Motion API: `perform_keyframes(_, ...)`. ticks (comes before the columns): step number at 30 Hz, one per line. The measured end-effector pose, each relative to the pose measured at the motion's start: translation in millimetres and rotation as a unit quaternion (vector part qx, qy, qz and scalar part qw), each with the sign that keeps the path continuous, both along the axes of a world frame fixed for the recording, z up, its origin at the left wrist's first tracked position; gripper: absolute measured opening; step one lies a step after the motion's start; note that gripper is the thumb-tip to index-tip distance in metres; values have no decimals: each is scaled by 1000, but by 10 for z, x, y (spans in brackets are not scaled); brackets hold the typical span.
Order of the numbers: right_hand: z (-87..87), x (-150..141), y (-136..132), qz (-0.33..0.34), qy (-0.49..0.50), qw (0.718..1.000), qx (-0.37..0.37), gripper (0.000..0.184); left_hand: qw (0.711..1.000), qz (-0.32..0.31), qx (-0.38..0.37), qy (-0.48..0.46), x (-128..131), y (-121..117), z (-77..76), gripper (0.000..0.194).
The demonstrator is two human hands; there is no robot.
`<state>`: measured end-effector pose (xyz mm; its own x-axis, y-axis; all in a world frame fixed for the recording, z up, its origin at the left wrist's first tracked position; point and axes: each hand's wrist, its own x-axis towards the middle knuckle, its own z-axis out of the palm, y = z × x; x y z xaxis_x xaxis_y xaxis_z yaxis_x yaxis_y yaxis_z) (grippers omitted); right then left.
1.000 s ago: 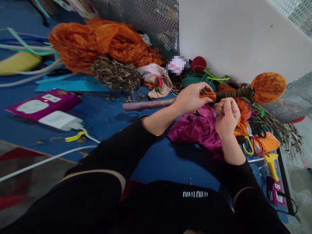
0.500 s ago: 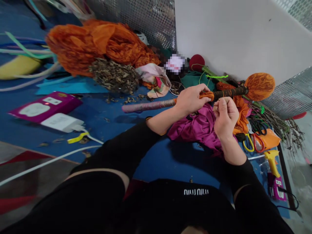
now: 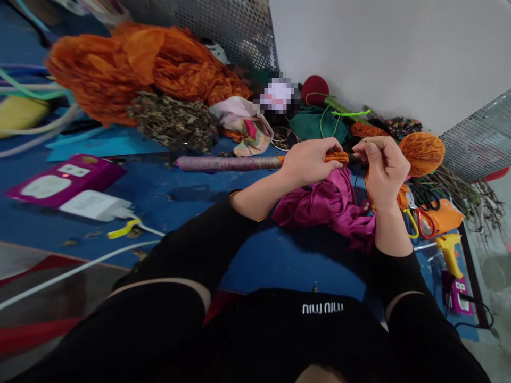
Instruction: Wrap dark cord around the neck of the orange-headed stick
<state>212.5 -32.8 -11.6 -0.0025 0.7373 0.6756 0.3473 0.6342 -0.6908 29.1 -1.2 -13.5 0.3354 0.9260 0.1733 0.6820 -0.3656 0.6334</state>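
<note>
My left hand (image 3: 311, 164) is closed round a long wrapped stick (image 3: 229, 164), held roughly level over the blue table. The stick's left part is wound in greyish-purple wrapping, and gathered orange cloth (image 3: 337, 158) shows just past my fingers. At the far right is a round orange cloth-covered head (image 3: 422, 154). My right hand (image 3: 385, 169) is closed in a pinch in front of the stick's dark section, mostly hiding it. Whatever lies between those fingertips is too small to make out. Bunched magenta cloth (image 3: 319, 205) lies below both hands.
Orange cloth (image 3: 151, 64), dried plant matter (image 3: 173, 119), patterned cloth (image 3: 249, 127) and a dark red ball (image 3: 315, 90) line the back. Scissors (image 3: 425, 223), a yellow glue gun (image 3: 450, 252) and dry twigs (image 3: 475, 199) are on the right. A purple power strip (image 3: 66, 178) with a white charger (image 3: 96, 206) lies left.
My right hand has moved right and slightly up, still pinched. The stick's left end has risen, so it lies more level. My left hand keeps its hold, and the view has shifted a little.
</note>
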Motion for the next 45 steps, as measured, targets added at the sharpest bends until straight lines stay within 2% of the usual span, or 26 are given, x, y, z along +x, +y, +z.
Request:
perform_keyframes(6,-139,49,160,1,-28,999,25,40,1000,-2,-13,24,5,-54,58,32)
perform_keyframes(10,-179,62,217,-6,-57,998,10,44,998,5,0,57,14,-77,75,38)
perform_keyframes(16,-200,110,271,-9,-111,993,-34,45,987,13,49,153,54,-132,60,47)
perform_keyframes(22,-188,187,318,-34,-128,990,-50,40,979,-30,105,169,69,-213,59,56)
perform_keyframes(29,-199,144,340,11,-79,994,-70,38,973,-42,133,182,60,-216,35,44)
perform_keyframes(33,-41,167,264,56,23,993,-104,44,978,-37,140,149,-8,-149,16,43)
perform_keyframes(36,239,344,76,67,86,980,-165,41,986,-15,134,96,-99,-80,61,40)
perform_keyframes(39,523,676,-115,60,123,965,-224,30,991,21,115,70,-202,-20,148,36)
perform_keyframes(42,656,1035,-156,7,197,966,-166,26,991,44,95,79,-300,31,223,38)
perform_keyframes(45,601,1304,-14,-48,252,961,-99,26,993,36,78,81,-390,86,241,40)
